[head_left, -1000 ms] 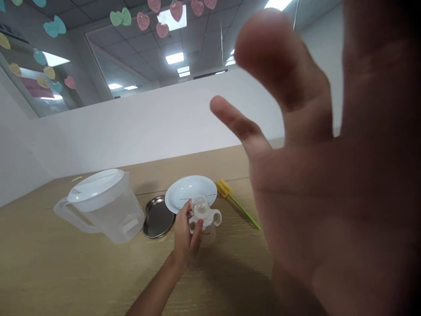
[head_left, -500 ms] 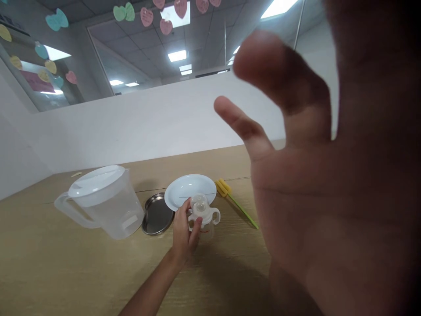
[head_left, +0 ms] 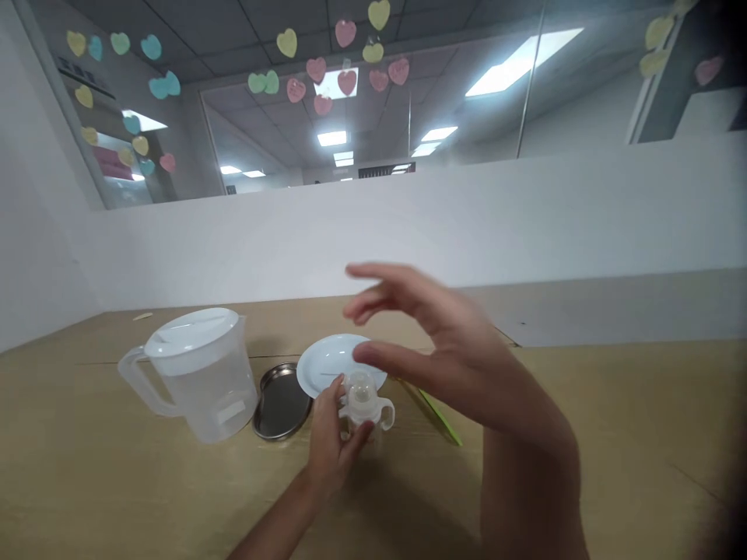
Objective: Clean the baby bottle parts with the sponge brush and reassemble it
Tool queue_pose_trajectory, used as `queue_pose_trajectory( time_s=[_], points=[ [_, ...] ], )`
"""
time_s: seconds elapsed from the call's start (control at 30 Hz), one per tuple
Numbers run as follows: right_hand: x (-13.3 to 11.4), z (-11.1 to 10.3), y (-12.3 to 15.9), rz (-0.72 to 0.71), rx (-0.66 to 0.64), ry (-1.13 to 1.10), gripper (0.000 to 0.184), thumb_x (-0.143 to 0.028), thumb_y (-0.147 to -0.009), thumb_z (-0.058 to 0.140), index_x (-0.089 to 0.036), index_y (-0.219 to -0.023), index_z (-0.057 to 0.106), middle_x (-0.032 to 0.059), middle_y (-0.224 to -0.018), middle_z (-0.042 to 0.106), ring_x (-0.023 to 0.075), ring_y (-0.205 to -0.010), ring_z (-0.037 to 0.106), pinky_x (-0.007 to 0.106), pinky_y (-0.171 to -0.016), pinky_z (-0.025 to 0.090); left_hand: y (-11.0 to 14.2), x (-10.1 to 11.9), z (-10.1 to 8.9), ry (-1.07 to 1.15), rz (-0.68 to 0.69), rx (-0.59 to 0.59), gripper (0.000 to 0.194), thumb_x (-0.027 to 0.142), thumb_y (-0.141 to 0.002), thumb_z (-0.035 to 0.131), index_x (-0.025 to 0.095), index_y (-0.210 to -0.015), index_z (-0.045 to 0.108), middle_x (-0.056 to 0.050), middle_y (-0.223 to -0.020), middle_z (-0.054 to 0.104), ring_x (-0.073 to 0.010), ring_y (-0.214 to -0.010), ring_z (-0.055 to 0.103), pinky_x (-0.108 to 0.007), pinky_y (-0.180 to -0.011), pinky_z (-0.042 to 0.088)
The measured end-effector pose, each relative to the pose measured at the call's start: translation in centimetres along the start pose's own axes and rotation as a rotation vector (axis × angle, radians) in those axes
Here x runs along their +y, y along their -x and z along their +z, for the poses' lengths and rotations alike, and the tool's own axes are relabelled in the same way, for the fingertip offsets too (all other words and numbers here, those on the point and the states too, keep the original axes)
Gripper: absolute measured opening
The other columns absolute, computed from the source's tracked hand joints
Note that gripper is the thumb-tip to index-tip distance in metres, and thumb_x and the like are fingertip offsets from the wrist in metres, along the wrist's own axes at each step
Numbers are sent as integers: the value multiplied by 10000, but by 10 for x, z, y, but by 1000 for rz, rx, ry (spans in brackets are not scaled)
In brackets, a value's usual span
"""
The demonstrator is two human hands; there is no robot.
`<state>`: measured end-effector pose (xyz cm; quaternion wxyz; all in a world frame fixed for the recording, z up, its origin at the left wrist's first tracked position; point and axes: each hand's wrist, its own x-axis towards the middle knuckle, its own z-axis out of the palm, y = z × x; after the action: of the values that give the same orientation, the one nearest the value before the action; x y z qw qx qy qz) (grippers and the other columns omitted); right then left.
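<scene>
A clear baby bottle with two side handles and a see-through domed cap stands in front of the white plate. My left hand is wrapped round its left side. Above and to the right of the bottle, my right hand hangs in the air, fingers apart and thumb stretched out, holding nothing. It covers the plate's right edge and the upper end of a brush with a green handle.
On the left stands a translucent pitcher with a white lid. Between it and the plate lies a kidney-shaped steel tray. A white wall with a window above closes off the wooden table's far side.
My right hand has moved away from close to the camera, forward and down towards the bottle. The view has shifted slightly up. My left hand keeps its hold on the bottle.
</scene>
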<state>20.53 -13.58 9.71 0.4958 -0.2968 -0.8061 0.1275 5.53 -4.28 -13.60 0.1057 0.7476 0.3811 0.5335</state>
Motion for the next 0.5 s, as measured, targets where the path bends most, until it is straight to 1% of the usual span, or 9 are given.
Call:
queue_pose_trajectory(
  time_s=[0.07, 0.13, 0.23, 0.3, 0.33, 0.37, 0.4, 0.43, 0.5],
  points=[
    [18, 9, -5, 155, -220, 196, 503, -431, -796, 562, -250, -1257, 472, 52, -1058, 604, 193, -987, 569, 327, -817, 473, -1, -1, 1, -15, 23, -1, 644, 432, -781, 556, 193, -1325, 308, -138, -1278, 439, -258, -1159, 450, -436, -931, 409],
    [33, 22, -11, 274, -373, 390, 509, -414, -770, 577, -206, -1229, 503, 78, -1044, 616, 207, -951, 573, 315, -780, 458, -4, 0, 1, -42, 37, -22, 603, 430, -774, 563, 199, -1289, 350, -129, -1243, 471, -263, -1137, 463, -449, -919, 412],
    [49, 48, -22, 447, -584, 643, 329, -337, -688, 627, -135, -948, 631, 92, -863, 652, 214, -776, 600, 282, -611, 440, -7, 4, -2, -99, 66, -44, 545, 433, -764, 569, 206, -1235, 414, -119, -1190, 522, -278, -1118, 473, -477, -909, 404],
    [54, 63, -29, 509, -681, 745, 270, -303, -665, 642, -119, -863, 642, 108, -829, 657, 222, -736, 608, 279, -569, 427, -8, 5, -4, -116, 95, -29, 522, 433, -764, 565, 201, -1214, 436, -119, -1154, 546, -283, -1103, 482, -491, -906, 398],
    [54, 67, -30, 508, -695, 761, 277, -308, -662, 651, -115, -861, 644, 115, -837, 659, 229, -745, 612, 282, -577, 433, -9, 5, -4, -116, 101, -28, 513, 430, -766, 563, 198, -1207, 441, -118, -1138, 554, -281, -1092, 488, -489, -902, 399],
    [53, 69, -31, 481, -674, 751, 299, -323, -668, 657, -115, -882, 643, 120, -859, 661, 235, -775, 616, 290, -606, 445, -9, 5, -3, -113, 104, -36, 508, 426, -769, 560, 195, -1205, 440, -116, -1127, 558, -278, -1083, 493, -486, -899, 400],
    [49, 67, -31, 436, -621, 710, 332, -350, -689, 650, -120, -929, 638, 121, -897, 660, 240, -826, 614, 301, -653, 458, -9, 4, -3, -109, 104, -45, 508, 421, -772, 558, 195, -1210, 433, -115, -1127, 557, -274, -1080, 494, -482, -901, 399],
    [43, 61, -29, 382, -540, 645, 368, -382, -722, 629, -131, -991, 624, 119, -941, 655, 238, -882, 608, 313, -706, 466, -9, 4, -3, -104, 102, -48, 527, 417, -773, 559, 196, -1229, 413, -117, -1143, 548, -273, -1089, 488, -481, -907, 396],
    [25, 40, -21, 275, -303, 457, 402, -422, -826, 515, -184, -1147, 553, 97, -1049, 629, 208, -1000, 574, 324, -808, 463, -9, 6, -4, -86, 115, -13, 647, 429, -761, 574, 193, -1308, 323, -138, -1234, 487, -288, -1151, 444, -492, -933, 377]
  ],
)
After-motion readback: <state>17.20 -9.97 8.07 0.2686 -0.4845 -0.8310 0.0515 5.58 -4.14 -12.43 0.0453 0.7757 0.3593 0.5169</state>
